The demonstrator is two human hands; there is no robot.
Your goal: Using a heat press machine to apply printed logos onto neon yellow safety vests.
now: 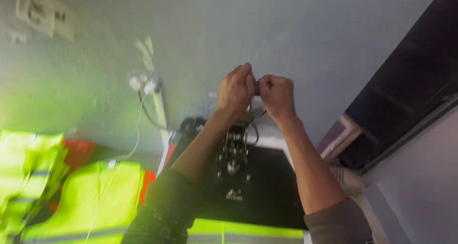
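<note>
Up above the black flat-topped press machine [248, 187], the left hand [235, 92] and the right hand [277, 95] meet, both pinched shut on a small dark object [257, 87] held between their fingertips. Left of the machine lie folded neon-yellow safety vests [90, 196]. Behind it, white plugs [143, 84] sit in a wall socket.

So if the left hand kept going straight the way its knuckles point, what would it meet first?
Probably the pale blue wall. The left hand is raised toward it, pinching a small dark object together with the right hand. Nothing shows between hand and wall, though depth is unclear.
</note>
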